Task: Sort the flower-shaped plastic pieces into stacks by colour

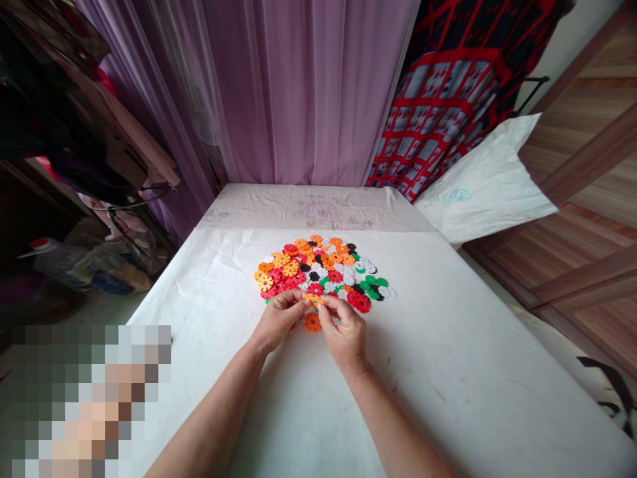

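A pile of small flat notched plastic discs (323,269) in orange, red, white, green and black lies in the middle of a white-covered table (448,372). My left hand (279,320) and my right hand (343,332) meet at the pile's near edge. Both pinch the same small orange disc piece (314,299) between thumb and fingers. A single orange disc (312,322) lies on the cloth just below, between my two hands.
A purple curtain (298,86) hangs behind the table. A red and black patterned cloth (448,99) and a white bag (490,179) stand at the back right. Dark clutter fills the left side, with bags on the floor (84,265). Wooden panels (587,219) line the right.
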Action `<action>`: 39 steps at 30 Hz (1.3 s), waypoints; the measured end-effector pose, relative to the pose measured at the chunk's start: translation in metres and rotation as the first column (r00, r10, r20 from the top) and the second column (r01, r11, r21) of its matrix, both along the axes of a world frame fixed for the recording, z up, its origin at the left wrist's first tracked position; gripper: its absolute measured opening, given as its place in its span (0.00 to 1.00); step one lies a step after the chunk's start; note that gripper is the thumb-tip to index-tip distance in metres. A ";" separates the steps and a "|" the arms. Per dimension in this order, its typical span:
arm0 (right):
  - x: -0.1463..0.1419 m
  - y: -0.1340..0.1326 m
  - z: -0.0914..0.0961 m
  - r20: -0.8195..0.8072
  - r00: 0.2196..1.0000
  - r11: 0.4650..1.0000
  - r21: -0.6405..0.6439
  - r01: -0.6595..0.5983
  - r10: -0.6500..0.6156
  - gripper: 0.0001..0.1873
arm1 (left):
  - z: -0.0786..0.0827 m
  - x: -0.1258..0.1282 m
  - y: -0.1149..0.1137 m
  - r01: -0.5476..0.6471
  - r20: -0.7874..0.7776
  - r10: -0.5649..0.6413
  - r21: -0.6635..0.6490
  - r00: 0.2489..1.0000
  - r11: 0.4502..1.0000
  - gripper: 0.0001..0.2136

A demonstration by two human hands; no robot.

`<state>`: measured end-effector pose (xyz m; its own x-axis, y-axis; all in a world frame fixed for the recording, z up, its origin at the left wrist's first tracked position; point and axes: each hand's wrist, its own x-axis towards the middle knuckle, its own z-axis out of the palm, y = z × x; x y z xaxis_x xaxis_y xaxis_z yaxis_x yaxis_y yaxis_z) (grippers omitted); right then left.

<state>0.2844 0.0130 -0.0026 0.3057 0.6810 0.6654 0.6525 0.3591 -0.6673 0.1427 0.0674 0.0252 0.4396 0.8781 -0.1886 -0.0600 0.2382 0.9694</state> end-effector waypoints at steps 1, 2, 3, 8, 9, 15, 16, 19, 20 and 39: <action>0.000 0.000 0.000 0.003 1.000 1.000 0.005 -0.003 0.003 0.07 | 0.000 0.000 0.000 -0.002 0.008 0.002 -0.004 1.000 1.000 0.25; 0.001 0.000 -0.001 0.008 1.000 1.000 0.006 -0.007 0.007 0.07 | -0.001 0.000 0.000 -0.003 0.015 0.003 -0.009 1.000 1.000 0.25; 0.001 0.001 -0.001 0.017 1.000 1.000 0.005 -0.009 0.009 0.08 | -0.001 0.001 0.000 -0.003 0.021 0.003 -0.017 1.000 1.000 0.25; 0.002 0.001 -0.001 0.113 0.994 0.999 0.035 -0.012 0.008 0.09 | -0.002 0.002 0.001 -0.031 0.058 0.036 -0.095 0.998 0.995 0.22; 0.001 0.001 0.000 0.133 0.991 0.998 0.055 -0.011 0.004 0.09 | -0.002 0.003 0.000 -0.043 0.069 0.051 -0.115 0.996 0.992 0.21; 0.000 0.000 0.003 0.171 0.985 0.997 0.071 -0.012 -0.001 0.10 | 0.000 0.009 -0.003 -0.096 0.124 0.121 -0.192 0.985 0.977 0.17; -0.001 0.000 0.003 0.168 0.986 0.998 0.068 -0.014 0.002 0.10 | 0.001 0.009 -0.003 -0.104 0.129 0.131 -0.196 0.983 0.975 0.17; -0.001 0.000 0.003 0.119 0.993 0.999 0.050 -0.013 0.007 0.08 | 0.004 0.010 -0.004 -0.115 0.130 0.142 -0.193 0.981 0.974 0.18; -0.002 0.000 0.003 0.077 0.997 0.999 0.030 -0.015 0.013 0.08 | 0.004 0.010 -0.003 -0.111 0.127 0.136 -0.189 0.982 0.976 0.18; -0.004 0.002 -0.003 -0.305 0.951 0.986 -0.132 -0.099 0.055 0.06 | -0.002 0.005 -0.001 -0.058 0.081 0.069 -0.126 0.994 0.990 0.20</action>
